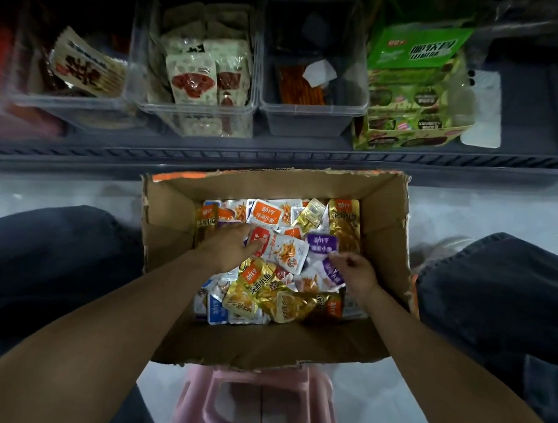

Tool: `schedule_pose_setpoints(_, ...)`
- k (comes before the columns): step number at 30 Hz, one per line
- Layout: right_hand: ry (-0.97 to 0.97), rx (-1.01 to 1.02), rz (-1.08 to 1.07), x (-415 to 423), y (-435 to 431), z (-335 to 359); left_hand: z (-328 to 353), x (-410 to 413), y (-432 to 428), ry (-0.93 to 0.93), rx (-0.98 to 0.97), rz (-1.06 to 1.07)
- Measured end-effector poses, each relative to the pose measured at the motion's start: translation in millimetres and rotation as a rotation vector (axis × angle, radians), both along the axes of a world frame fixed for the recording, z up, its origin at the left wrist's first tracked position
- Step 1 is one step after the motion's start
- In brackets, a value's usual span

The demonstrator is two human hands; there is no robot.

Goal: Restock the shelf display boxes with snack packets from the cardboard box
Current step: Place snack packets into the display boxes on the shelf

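Both hands are down in the cardboard box, near the shelf. The left hand grips a white packet (orange label); the right hand pinches a purple packet.

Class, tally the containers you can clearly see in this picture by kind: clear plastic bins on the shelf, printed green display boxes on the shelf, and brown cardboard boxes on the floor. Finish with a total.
Clear plastic bins: 3
Printed green display boxes: 1
Brown cardboard boxes: 1
Total: 5
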State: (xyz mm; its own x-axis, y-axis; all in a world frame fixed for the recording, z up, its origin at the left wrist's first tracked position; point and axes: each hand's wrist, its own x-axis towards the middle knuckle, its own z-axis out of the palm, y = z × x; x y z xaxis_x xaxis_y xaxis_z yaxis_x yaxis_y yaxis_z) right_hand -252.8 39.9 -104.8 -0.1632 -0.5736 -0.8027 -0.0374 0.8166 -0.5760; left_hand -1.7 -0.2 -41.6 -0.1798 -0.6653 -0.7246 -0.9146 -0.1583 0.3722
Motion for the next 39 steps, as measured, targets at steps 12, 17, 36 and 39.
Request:
schedule_pose_setpoints(12, -0.230, -0.273, -0.048, 26.4, -41.4, 105.0, 56.8, -33.6, -7.0, 0.409, 0.043, 0.355)
schedule_pose_setpoints(17, -0.213, -0.392, -0.003, 41.9, -50.9, 155.8, 95.0, -41.2, -6.3, 0.654, -0.059, 0.503)
schedule_pose_setpoints(36, 0.008, -0.954, 0.381, 29.0, -59.0, 333.1, 241.9, -43.3, 9.5, 0.977, -0.306, 0.484)
schedule_pose_setpoints(39, -0.085, -0.914, 0.306, 25.0, -66.4, 347.6, 263.6, -36.3, 4.1, 1.032, -0.249, 0.494)
